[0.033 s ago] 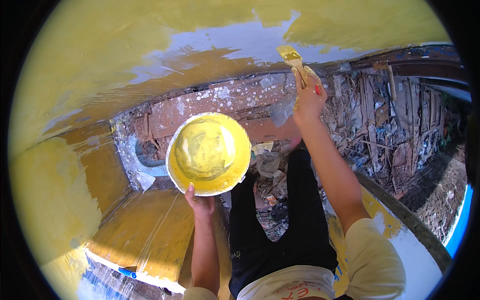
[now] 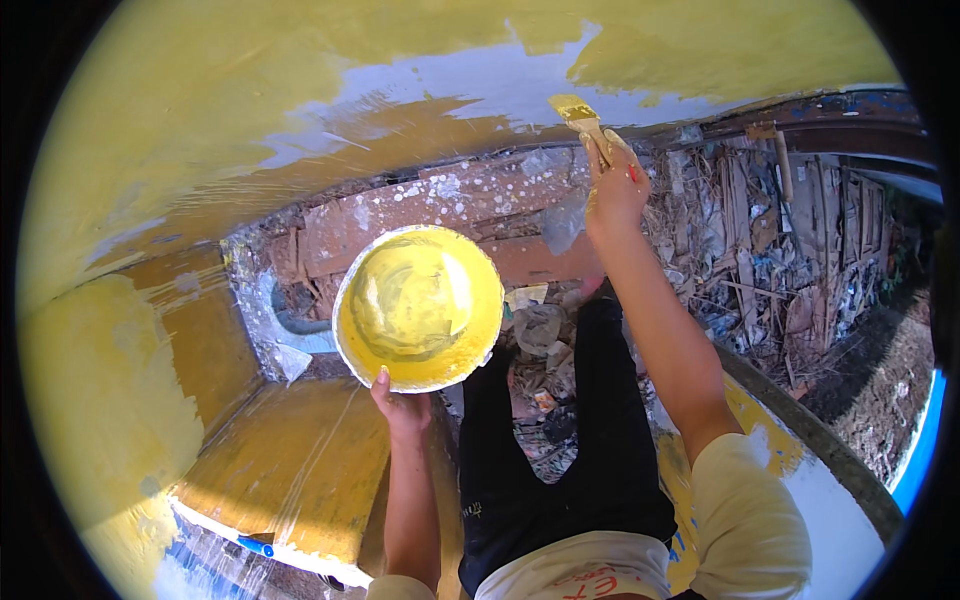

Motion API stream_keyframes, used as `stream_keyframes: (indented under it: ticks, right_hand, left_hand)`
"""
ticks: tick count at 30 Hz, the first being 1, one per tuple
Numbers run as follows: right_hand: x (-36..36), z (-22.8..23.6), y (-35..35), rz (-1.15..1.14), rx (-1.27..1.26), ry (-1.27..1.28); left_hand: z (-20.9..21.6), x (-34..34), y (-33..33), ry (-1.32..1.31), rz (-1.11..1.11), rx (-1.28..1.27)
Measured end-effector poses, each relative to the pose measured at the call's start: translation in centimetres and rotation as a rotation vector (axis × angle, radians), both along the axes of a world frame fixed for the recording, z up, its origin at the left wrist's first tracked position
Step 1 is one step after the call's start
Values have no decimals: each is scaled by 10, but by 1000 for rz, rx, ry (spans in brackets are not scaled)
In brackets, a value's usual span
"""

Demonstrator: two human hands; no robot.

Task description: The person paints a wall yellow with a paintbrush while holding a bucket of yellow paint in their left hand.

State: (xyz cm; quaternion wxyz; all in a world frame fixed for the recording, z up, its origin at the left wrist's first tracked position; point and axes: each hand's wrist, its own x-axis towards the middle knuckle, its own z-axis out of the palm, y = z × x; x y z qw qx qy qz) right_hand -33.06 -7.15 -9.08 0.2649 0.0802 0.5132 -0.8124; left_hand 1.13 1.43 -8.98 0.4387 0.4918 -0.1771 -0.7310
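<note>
My left hand (image 2: pixel 400 402) grips the near rim of a round tub of yellow paint (image 2: pixel 415 305), thumb over the edge and the other fingers hidden beneath. Yellow paint coats the tub's inside. Up and to the right, my right hand (image 2: pixel 617 190) is closed round the handle of a flat paintbrush (image 2: pixel 580 113), its bristles loaded with yellow. The brush head is in front of a pale, unpainted band on the wall (image 2: pixel 440 85); whether it touches is hard to tell. Yellow paint smears my right fingers.
Below the wall, the ground holds paint-spattered boards (image 2: pixel 430 205), plastic scraps and debris (image 2: pixel 740 240). A low yellow wall (image 2: pixel 280 450) stands at the lower left, with a blue-handled tool (image 2: pixel 256 546) on its edge. A curved ledge (image 2: pixel 820 440) runs at the right.
The paintbrush and my right hand have shifted slightly left and down. The paint tub and my left hand have hardly moved.
</note>
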Motion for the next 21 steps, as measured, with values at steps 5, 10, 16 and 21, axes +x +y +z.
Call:
stream_keyframes:
  ticks: [5, 10, 16, 21]
  right_hand:
    - [-27, 74, -38, -47, -168, 8]
    - [-2, 99, -3, 50, -251, 139]
    - [-22, 41, -23, 112, -262, -5]
    - [-22, 96, -21, 142, -388, 4]
  left_hand:
    - [3, -1, 3, 50, 83, 24]
    - [7, 4, 3, -2, 41, -18]
    - [7, 7, 4, -4, 61, -5]
    - [7, 20, 7, 11, 92, 50]
